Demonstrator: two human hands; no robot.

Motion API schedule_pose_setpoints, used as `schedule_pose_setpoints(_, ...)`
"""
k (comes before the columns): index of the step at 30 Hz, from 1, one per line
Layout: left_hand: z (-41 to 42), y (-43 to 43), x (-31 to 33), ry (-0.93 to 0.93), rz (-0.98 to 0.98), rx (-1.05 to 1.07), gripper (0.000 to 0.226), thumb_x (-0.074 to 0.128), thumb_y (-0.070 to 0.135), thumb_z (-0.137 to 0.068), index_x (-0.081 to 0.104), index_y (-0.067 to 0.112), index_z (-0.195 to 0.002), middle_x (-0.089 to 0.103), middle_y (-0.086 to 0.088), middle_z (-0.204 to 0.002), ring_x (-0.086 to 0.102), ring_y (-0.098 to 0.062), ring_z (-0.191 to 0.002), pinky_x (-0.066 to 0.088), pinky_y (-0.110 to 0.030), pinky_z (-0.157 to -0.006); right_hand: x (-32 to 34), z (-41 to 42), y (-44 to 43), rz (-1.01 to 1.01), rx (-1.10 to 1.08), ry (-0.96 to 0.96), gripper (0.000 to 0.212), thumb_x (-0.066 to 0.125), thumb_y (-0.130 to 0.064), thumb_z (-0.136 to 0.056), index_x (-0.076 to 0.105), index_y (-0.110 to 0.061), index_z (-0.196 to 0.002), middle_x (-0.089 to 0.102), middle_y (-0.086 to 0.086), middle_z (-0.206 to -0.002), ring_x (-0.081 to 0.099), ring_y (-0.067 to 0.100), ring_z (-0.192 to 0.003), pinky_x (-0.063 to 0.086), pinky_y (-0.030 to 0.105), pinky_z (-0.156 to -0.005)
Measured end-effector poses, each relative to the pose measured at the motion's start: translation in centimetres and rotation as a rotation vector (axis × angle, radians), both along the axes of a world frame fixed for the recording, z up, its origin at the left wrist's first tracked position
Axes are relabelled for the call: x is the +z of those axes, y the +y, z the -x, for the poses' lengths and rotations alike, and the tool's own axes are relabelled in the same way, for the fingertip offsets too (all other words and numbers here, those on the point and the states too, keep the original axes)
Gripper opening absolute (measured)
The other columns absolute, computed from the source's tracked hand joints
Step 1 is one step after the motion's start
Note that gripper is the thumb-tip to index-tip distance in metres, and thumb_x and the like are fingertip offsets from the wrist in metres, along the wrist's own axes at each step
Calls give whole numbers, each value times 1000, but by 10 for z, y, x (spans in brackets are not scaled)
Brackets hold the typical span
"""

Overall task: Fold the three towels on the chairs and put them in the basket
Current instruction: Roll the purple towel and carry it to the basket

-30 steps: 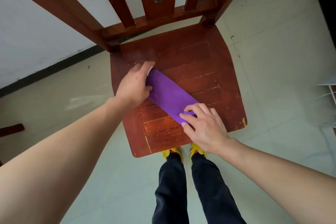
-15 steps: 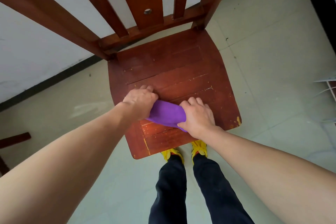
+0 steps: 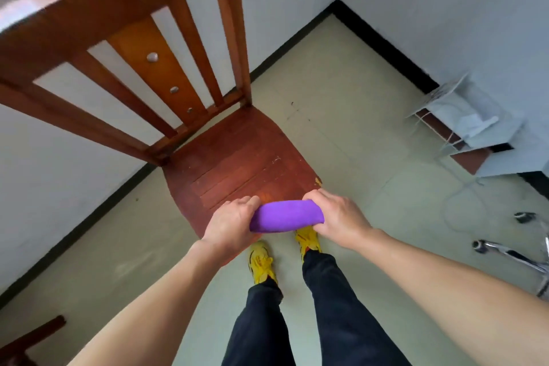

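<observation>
A folded purple towel (image 3: 286, 215) hangs in the air just past the front edge of the red-brown wooden chair (image 3: 237, 154). My left hand (image 3: 230, 224) grips its left end and my right hand (image 3: 338, 217) grips its right end. The chair's seat is bare. At the right, against the wall, stands a white wire basket (image 3: 463, 125) with pale cloth inside. No other towels are in view.
The chair's slatted back (image 3: 154, 68) rises at the upper left. My legs and yellow shoes (image 3: 261, 263) are below the towel. A chrome chair base (image 3: 511, 252) and a cable lie on the tiled floor at right. Another wooden piece (image 3: 26, 342) shows at lower left.
Both hands have lifted the folded towel off the seat and drawn it toward me. The view has swung right, bringing the basket and room corner into sight.
</observation>
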State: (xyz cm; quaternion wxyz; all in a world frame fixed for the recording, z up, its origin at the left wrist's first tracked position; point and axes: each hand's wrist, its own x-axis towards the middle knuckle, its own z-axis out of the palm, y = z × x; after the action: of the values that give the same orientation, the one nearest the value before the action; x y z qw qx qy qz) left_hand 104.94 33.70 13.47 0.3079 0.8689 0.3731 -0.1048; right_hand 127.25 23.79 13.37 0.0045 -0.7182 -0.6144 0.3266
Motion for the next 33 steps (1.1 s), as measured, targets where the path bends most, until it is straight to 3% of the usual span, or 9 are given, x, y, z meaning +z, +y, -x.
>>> schedule_pose_setpoints(8,-62,-41,89,-113,-97,-274,38,62,23,-73,54,19,-110,61,2,-105,61,-24,-99,44,-32,-74,95,-22,-120,-167,-386,-27,47,68,-17,-70,58,-21,-116,65,0,-109,65,28,-95,52,38,-73)
schedule_pose_setpoints(16,-177,-183,163,-166,-169,-684,36,56,16,-77,51,19,-113,60,1,-109,60,-30,-97,47,-36,-76,168,-49,-325,-258,-814,-127,48,67,-21,-75,55,-22,-121,59,-6,-116,61,19,-99,46,29,-79)
schedule_pose_setpoints(22,-237,-364,201,-240,-262,-1011,36,54,15,-79,51,19,-115,59,0,-111,59,-28,-100,44,-34,-80,198,-28,-525,-291,-1066,-224,48,67,-26,-79,52,-23,-124,58,-6,-119,61,19,-100,46,30,-83)
schedule_pose_setpoints(33,-306,-736,257,-453,-230,-1538,32,56,16,-77,51,20,-109,60,1,-103,60,-26,-92,41,-30,-72,270,24,-876,-110,-1422,-507,45,61,-34,-82,49,-26,-125,58,-7,-114,59,17,-97,45,30,-77)
